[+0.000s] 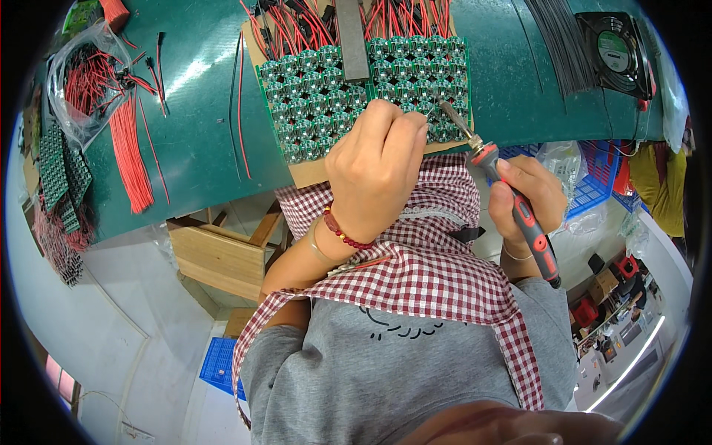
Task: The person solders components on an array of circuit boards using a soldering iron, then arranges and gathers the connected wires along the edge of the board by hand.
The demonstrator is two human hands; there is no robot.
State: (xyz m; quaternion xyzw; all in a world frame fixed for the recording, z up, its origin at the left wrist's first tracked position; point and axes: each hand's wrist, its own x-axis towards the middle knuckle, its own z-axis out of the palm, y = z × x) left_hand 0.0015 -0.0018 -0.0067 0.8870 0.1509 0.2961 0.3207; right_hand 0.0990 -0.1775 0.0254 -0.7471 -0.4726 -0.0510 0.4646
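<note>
At green circuit-board array [404,90], left hand [377,165] pinches closed, contents unclear; right hand [538,194] grips red-and-black soldering-iron handle [526,216], presumably avoiding heat.

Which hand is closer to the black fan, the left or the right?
Right. The right hand, holding the soldering iron, is left of the fan and closer to the person's body. The left hand is farther left, at the green boards.

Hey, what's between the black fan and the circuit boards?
In the head view, a sheaf of thin dark strands and one loose dark strand lie on the green tabletop between the black fan and the circuit boards.
</note>
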